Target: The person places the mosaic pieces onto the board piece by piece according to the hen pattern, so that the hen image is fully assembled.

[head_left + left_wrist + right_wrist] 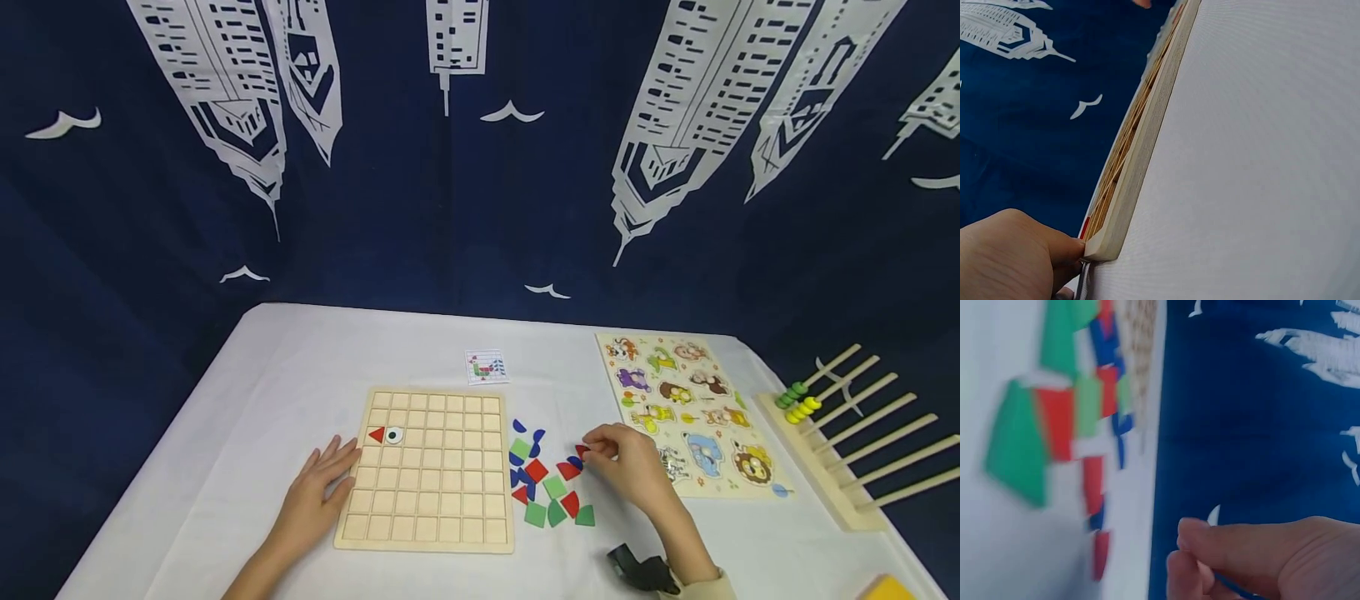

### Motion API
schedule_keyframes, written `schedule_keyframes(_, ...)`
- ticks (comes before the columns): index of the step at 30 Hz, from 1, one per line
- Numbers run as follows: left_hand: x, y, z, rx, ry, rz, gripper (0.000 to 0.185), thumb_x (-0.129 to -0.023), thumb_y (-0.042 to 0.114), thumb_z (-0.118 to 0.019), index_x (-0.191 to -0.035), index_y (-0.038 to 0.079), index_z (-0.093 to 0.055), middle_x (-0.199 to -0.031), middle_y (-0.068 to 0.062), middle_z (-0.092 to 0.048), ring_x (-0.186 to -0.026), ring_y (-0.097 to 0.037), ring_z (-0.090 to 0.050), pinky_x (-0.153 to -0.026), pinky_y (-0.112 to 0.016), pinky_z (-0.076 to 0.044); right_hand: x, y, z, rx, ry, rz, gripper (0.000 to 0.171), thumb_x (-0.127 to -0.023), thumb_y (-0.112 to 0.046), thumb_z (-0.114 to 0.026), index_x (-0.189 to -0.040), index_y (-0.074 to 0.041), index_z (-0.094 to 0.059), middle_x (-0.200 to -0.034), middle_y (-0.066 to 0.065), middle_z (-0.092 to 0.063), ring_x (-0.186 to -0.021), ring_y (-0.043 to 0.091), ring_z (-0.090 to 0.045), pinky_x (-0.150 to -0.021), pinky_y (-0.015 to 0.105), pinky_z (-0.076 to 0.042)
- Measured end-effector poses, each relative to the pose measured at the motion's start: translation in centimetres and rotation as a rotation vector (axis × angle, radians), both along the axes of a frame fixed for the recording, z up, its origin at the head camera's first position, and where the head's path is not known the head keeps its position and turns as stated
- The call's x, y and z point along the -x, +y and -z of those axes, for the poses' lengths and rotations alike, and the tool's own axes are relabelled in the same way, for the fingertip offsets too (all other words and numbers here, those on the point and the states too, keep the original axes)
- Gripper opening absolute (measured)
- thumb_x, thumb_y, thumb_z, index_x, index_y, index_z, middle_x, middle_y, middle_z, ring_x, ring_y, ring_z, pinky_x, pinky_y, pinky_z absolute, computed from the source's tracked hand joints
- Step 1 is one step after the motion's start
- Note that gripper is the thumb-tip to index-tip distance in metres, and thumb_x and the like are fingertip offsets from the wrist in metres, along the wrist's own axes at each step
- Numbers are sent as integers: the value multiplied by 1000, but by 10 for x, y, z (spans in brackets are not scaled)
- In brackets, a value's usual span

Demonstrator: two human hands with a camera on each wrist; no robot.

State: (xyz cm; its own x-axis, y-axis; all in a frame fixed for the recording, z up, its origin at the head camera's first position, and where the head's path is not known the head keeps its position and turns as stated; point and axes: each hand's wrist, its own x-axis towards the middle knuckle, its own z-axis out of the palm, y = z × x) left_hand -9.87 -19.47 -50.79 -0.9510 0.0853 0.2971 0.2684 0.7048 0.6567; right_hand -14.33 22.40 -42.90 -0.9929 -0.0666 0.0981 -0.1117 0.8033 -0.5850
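A wooden grid board (427,471) lies on the white tablecloth (247,400); a red triangle (377,434) and a round eye piece (393,435) sit in its second row. My left hand (337,467) lies flat beside the board with straight fingers against its left edge; in the left wrist view this hand (1016,256) touches the board's corner (1102,245). Right of the board is a loose pile of red, green and blue pieces (547,483). My right hand (600,447) hovers at the pile's right side, fingertips by a red piece (581,451). The right wrist view is blurred and shows bent fingers (1210,550) with nothing between them.
A small pattern card (487,367) lies behind the board. An animal peg puzzle (693,412) sits to the right, then a wooden abacus rack (847,442) with green and yellow beads (798,402). A yellow object (888,587) shows at the bottom right corner. A dark printed curtain hangs behind.
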Motion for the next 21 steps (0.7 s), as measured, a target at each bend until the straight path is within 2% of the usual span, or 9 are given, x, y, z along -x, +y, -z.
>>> schedule_keyframes(4,0,-1,0,-4,5,5,41,-87,0,-67,-127,-1,-62,-140,-14,-56,-138,-40,-41,-119,-8,0,-2,12,11,-11,-97,31,13,-81,-2,-74,-94,-1,-72,-73,0,-64,-65,10,-53,-57,19,-44)
schedule_keyframes(8,0,0,0,-9,-8,7,41,-87,0,-66,-128,-1,-62,-140,-14,-56,-139,-40,-41,-118,-6,1,2,15,18,-2,-148,30,17,-82,-1,-72,-98,1,-71,-75,1,-65,-67,11,-54,-58,21,-45)
schedule_keyframes(16,0,1,-1,-16,-14,-3,41,-87,0,-66,-127,-1,-62,-140,-14,-56,-139,-39,-41,-122,-14,-3,15,11,25,-13,-103,31,17,-82,-6,-75,-97,1,-71,-75,2,-66,-68,12,-56,-60,22,-46)
schedule_keyframes(21,0,0,0,-12,-34,-3,41,-88,1,-66,-128,-1,-62,-141,-14,-55,-140,-38,-39,-125,-23,-6,29,6,29,-67,-74,24,17,-80,-8,-77,-95,-2,-71,-74,3,-63,-69,15,-52,-62,25,-44)
